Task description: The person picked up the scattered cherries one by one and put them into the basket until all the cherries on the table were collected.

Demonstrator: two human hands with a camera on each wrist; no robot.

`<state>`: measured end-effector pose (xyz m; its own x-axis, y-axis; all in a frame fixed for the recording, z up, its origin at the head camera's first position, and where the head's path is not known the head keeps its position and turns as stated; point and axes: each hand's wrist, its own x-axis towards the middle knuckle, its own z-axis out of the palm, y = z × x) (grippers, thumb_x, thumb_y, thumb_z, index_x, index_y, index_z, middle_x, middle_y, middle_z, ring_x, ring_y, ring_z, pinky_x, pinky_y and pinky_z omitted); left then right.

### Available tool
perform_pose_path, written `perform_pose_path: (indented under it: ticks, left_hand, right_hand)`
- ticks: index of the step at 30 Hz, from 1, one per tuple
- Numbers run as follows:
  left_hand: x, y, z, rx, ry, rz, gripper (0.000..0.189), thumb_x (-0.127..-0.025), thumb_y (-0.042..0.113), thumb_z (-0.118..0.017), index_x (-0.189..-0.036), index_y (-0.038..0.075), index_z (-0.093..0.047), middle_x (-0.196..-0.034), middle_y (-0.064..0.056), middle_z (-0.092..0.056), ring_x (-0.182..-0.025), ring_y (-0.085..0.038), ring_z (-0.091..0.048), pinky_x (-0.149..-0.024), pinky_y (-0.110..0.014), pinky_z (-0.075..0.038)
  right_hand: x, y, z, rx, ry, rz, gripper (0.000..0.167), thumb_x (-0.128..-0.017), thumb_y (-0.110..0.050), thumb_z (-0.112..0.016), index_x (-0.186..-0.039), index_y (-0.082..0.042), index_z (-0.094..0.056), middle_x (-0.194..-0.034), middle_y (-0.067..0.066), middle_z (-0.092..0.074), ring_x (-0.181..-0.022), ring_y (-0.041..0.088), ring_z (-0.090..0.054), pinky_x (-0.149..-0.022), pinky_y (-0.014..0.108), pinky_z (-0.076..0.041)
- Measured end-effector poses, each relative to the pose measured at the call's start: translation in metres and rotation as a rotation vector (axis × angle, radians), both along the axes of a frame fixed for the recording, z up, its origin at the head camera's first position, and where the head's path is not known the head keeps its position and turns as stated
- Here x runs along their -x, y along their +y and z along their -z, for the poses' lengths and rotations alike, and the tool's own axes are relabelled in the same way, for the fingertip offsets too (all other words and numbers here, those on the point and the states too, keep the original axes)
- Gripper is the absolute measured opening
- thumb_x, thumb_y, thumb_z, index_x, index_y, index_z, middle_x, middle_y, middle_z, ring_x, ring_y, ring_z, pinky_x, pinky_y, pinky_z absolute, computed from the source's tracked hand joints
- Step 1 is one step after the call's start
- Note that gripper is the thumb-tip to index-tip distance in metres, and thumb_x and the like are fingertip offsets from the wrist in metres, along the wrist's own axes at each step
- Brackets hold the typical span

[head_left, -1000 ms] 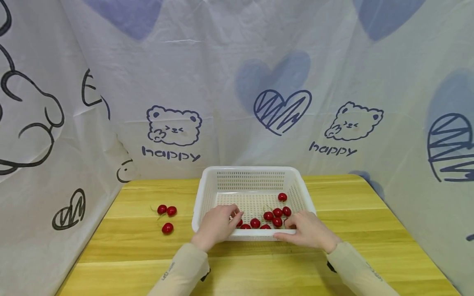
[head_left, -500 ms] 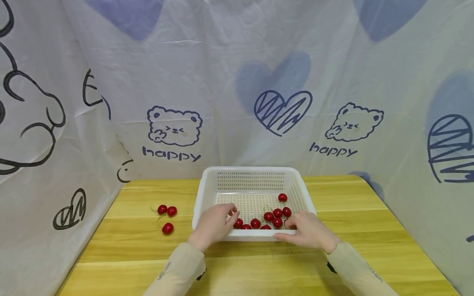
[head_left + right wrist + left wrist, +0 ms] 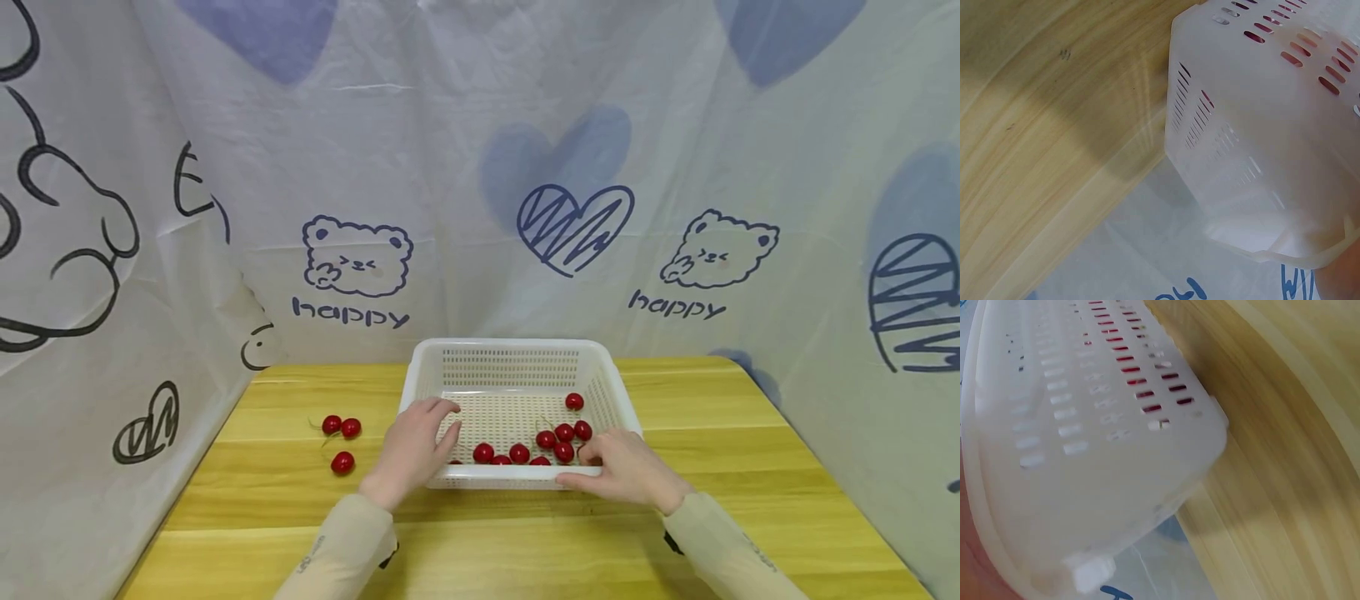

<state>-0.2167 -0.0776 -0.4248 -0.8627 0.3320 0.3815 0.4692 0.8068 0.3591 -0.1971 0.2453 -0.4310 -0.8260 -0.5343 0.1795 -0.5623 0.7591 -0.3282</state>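
Observation:
A white slotted plastic basket (image 3: 517, 472) stands on the table with several red cherries (image 3: 519, 453) inside, mostly along its front and right. My right hand (image 3: 626, 467) grips the front rim near the right corner, thumb outside and fingers inside. Over the left front corner of the basket, my left hand (image 3: 408, 446) has its fingers loosely extended and the thumb apart, holding nothing. Whether it touches the rim cannot be told. Close-up, the basket wall (image 3: 1085, 487) fills much of the left wrist view, and red shows through its slots.
Three cherries (image 3: 342, 462) with thin stems lie on the wooden table (image 3: 510, 550) left of the basket. A pale printed cloth (image 3: 465, 208) hangs behind the table and along both sides.
My left hand has moved left, from above the front cherries to the basket's left front corner, and its fingers have spread. My right hand stays on the rim.

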Motion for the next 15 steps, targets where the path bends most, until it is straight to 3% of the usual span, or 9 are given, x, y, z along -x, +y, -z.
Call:
perform_pose_path:
  ticks: [7, 15]
  left_hand:
    - [0.001, -0.015, -0.004, -0.017, 0.085, -0.037, 0.029, -0.098, 0.021, -0.063, -0.123, 0.006, -0.065, -0.129, -0.015, -0.066, -0.122, -0.035, -0.061, -0.105, -0.051, -0.048]
    - [0.004, -0.034, -0.005, -0.041, 0.090, -0.088, 0.032, -0.098, 0.021, -0.064, -0.127, 0.006, -0.064, -0.135, -0.017, -0.064, -0.125, -0.038, -0.060, -0.105, -0.055, -0.048]
  right_hand:
    - [0.000, 0.001, 0.000, -0.008, 0.007, 0.003, 0.062, -0.089, -0.062, -0.066, -0.057, -0.024, -0.029, -0.054, -0.017, -0.019, -0.051, -0.004, -0.021, -0.050, 0.016, -0.020]
    - [-0.001, 0.000, 0.000, -0.008, 0.002, 0.006, 0.062, -0.090, -0.062, -0.065, -0.057, -0.024, -0.029, -0.054, -0.017, -0.019, -0.052, -0.004, -0.021, -0.051, 0.016, -0.020]
